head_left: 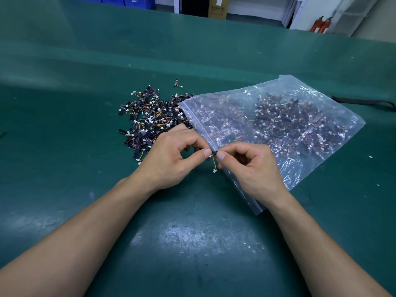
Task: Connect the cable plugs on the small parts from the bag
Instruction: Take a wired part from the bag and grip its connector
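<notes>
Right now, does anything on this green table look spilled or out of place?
A heap of small parts lies spilled on the table beside the bag, probably on purpose. One stray part sits apart, beyond the heap. Nothing looks damaged.

No text can be read; the print on the cardboard box point(217, 7) is too blurred.

The bare left forearm point(85, 228) and right forearm point(321, 239) reach in from the bottom corners and converge at centre. The left hand point(169, 156) and right hand point(255, 166) meet fingertip to fingertip (remaining fingers loosely curled), each with a pinching grip on one end of a small black part point(214, 151).
</notes>
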A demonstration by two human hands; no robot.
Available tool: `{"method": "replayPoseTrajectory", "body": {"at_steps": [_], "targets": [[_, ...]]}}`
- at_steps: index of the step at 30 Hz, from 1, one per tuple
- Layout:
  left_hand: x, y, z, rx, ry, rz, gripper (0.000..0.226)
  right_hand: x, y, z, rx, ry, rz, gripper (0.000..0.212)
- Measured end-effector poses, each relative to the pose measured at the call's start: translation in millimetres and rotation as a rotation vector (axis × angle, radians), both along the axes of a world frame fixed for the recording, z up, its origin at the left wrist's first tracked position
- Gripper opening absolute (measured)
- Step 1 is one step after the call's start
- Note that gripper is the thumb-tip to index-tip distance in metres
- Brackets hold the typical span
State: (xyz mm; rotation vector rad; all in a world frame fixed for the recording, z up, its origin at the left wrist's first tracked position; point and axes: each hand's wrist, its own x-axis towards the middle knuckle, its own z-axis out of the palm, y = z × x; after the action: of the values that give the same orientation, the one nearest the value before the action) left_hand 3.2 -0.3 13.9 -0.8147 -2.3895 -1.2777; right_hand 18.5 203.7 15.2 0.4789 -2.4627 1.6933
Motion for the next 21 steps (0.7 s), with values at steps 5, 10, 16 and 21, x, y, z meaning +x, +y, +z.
{"method": "replayPoseTrajectory", "body": {"at_steps": [5, 10, 16, 21], "targets": [[1.2, -1.9, 0.0, 0.017, -0.043, -0.008, 0.010, 0.5, -1.9, 0.8, 0.038, 0.044, -0.028, 0.014], [1.1, -1.7, -0.6, 0.020, -0.045, 0.003, 0.011, 1.1, -0.2, -0.3, 0.037, 0.031, -0.021, 0.011], [1.0, -1.8, -1.1, 0.019, -0.036, 0.013, 0.014, 2.3, -1.2, 0.3, 0.038, 0.029, -0.018, 0.010], [1.4, -1.0, -0.3, 0.022, -0.041, 0.002, 0.015, 1.3, 0.0, 0.4, 0.032, 0.038, -0.036, 0.011]]}}
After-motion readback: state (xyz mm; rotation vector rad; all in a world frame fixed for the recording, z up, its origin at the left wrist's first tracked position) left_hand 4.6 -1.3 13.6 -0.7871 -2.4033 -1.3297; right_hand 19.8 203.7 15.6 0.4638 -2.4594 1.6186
